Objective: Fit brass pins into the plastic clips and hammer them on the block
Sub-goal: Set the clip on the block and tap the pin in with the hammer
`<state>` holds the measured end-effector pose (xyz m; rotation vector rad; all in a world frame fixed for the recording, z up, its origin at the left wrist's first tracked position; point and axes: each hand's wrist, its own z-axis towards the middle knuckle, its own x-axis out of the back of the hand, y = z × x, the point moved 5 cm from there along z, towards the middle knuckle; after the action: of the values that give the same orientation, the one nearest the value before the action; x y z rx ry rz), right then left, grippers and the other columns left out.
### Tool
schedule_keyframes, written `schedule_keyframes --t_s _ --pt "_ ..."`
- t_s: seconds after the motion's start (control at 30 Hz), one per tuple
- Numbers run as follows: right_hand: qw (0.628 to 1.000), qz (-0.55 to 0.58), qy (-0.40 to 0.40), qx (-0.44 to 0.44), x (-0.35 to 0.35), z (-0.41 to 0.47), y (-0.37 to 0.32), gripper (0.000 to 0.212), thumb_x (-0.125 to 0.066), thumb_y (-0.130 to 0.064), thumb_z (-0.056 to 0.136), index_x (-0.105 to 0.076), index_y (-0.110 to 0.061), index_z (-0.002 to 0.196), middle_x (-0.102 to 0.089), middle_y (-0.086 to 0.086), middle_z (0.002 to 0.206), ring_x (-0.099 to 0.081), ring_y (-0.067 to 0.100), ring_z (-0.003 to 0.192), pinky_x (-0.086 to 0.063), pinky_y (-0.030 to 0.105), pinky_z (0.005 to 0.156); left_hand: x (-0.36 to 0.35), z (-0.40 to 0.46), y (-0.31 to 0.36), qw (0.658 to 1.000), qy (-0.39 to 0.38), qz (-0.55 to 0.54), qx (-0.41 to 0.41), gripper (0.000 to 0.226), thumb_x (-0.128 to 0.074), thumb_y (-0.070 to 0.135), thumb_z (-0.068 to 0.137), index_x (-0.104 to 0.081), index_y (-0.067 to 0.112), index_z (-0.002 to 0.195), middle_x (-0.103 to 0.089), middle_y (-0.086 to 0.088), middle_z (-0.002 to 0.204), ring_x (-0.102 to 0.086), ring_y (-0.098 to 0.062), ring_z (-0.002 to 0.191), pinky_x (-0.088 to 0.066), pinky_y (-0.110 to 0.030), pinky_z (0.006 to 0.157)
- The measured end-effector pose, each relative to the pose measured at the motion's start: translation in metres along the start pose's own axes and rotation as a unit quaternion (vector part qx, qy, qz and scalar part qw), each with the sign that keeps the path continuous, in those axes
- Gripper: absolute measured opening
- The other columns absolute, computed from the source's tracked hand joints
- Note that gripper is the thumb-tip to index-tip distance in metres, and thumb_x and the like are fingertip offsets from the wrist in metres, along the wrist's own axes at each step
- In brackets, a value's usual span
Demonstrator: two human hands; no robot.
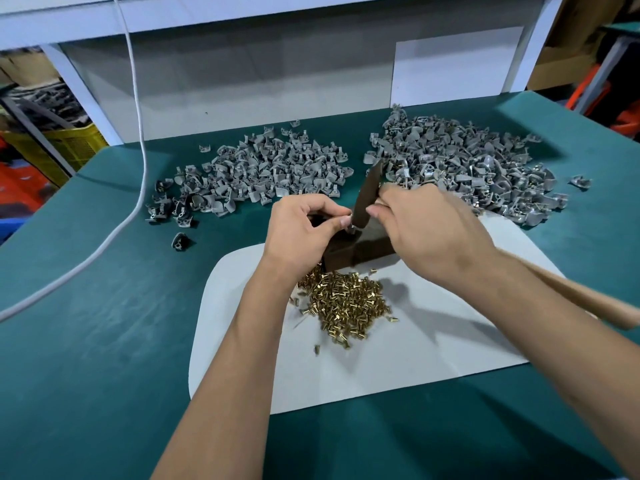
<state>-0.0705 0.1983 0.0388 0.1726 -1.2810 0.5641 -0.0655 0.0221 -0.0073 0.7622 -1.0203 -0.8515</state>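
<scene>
A dark metal block (360, 249) stands on a white sheet (398, 351) in the middle of the green table. My left hand (304, 230) pinches a small clip (350, 229) on top of the block; the clip is mostly hidden by my fingers. My right hand (429, 233) grips a hammer whose dark head (367, 199) points down onto the clip and whose wooden handle (588, 299) runs out to the right under my forearm. A heap of brass pins (346, 303) lies on the sheet just in front of the block.
Two heaps of grey plastic clips lie behind the block, one at the left (256, 171) and a larger one at the right (464, 164). A white cable (138, 140) hangs down and runs across the table's left side. A white panel wall (277, 81) closes the back.
</scene>
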Motion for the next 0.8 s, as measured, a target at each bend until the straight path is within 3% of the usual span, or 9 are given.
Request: schedule_keyframes --t_s 0.07,0.17,0.3,0.43,0.53,0.67,0.8 --pt "1.000 -0.012 -0.014 0.005 0.002 0.003 0.000 0.025 -0.038 -0.045 0.106 -0.053 -0.025 0.099 -0.042 -0.005 0.066 -0.049 0.032 0.067 -0.040 0.038 0.062 0.000 0.000 -0.002 1.000 -0.001 -0.006 -0.002 0.007 -0.083 0.005 0.083 -0.082 0.011 0.086 -0.077 0.000 0.082 -0.072 -0.017 0.080 -0.058 -0.030 0.079" --pt "1.000 -0.004 0.027 0.003 0.007 0.004 0.002 0.024 -0.040 -0.045 0.106 -0.054 -0.026 0.100 -0.046 0.000 0.069 -0.045 0.033 0.065 -0.037 0.037 0.061 0.000 0.002 -0.006 0.999 -0.003 -0.032 0.002 0.007 -0.083 0.004 0.082 -0.081 0.010 0.086 -0.078 -0.004 0.082 -0.073 -0.023 0.082 -0.060 -0.037 0.083" --pt "1.000 0.004 -0.015 -0.005 -0.001 0.002 0.003 0.021 -0.040 -0.044 0.106 -0.046 -0.030 0.092 -0.043 -0.004 0.066 -0.044 0.029 0.063 -0.035 0.037 0.062 0.001 0.002 -0.008 0.999 -0.007 -0.050 0.000 0.011 -0.083 0.003 0.081 -0.080 0.013 0.084 -0.078 -0.004 0.082 -0.073 -0.022 0.081 -0.061 -0.041 0.083" --pt "1.000 -0.002 0.010 -0.006 0.000 0.004 0.006 0.026 -0.039 -0.046 0.106 -0.054 -0.026 0.099 -0.043 -0.003 0.066 -0.045 0.032 0.063 -0.037 0.037 0.060 0.002 0.002 -0.012 0.998 0.001 -0.069 0.009 0.011 -0.083 0.002 0.081 -0.080 0.012 0.084 -0.079 -0.008 0.084 -0.074 -0.033 0.085 -0.061 -0.050 0.085" --pt "0.999 -0.013 -0.033 0.007 -0.009 0.001 0.002 0.026 -0.038 -0.046 0.106 -0.054 -0.027 0.101 -0.044 -0.004 0.067 -0.048 0.032 0.067 -0.041 0.039 0.062 0.001 0.001 -0.013 0.998 -0.001 -0.066 0.007 0.013 -0.083 0.001 0.081 -0.080 0.013 0.083 -0.079 -0.008 0.085 -0.075 -0.032 0.084 -0.061 -0.050 0.085" --pt "0.999 0.017 0.037 -0.010 0.001 0.003 0.006 0.024 -0.039 -0.046 0.106 -0.053 -0.027 0.100 -0.044 -0.002 0.066 -0.045 0.032 0.063 -0.037 0.037 0.060 0.001 0.002 -0.011 0.997 -0.005 -0.079 0.001 0.018 -0.083 0.001 0.080 -0.080 0.018 0.082 -0.079 -0.005 0.083 -0.074 -0.024 0.081 -0.062 -0.042 0.083" --pt "1.000 -0.012 -0.023 0.002 -0.003 0.007 0.002 0.026 -0.037 -0.045 0.107 -0.054 -0.026 0.099 -0.052 0.002 0.075 -0.057 0.036 0.076 -0.040 0.039 0.063 0.001 0.002 -0.011 0.997 -0.008 -0.077 -0.001 0.016 -0.082 0.001 0.081 -0.080 0.017 0.083 -0.078 -0.006 0.082 -0.074 -0.028 0.082 -0.061 -0.041 0.083"
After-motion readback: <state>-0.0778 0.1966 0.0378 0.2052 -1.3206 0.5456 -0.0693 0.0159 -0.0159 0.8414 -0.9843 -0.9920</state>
